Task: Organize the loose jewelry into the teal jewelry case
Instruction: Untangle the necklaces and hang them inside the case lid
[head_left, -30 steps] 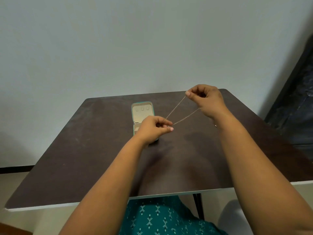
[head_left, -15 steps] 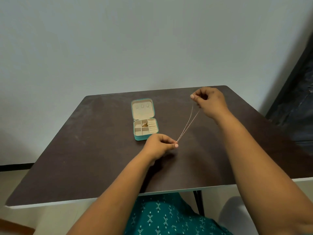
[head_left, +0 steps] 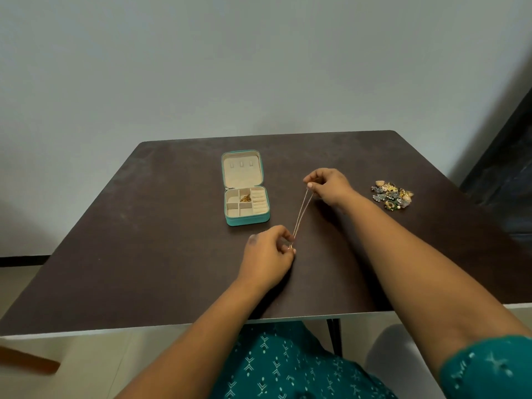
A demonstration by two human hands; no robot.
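one chain (head_left: 300, 214) is stretched doubled above the desk (head_left: 144, 254) between our left hand (head_left: 266, 256) and right hand (head_left: 328, 187), the fingers of each pinching an end. one case (head_left: 246, 188) lies open beside it, one gold piece inside. we judge most is left: one pile (head_left: 392, 194) waits at right, too tangled to count.

A thin gold chain (head_left: 300, 214) is stretching doubled and taut just right of the teal jewelry case (head_left: 246, 188), which is lying open, lid flat behind, gold pieces sitting in one middle compartment. Loose jewelry (head_left: 392, 194) is lying heaped well right of the case.
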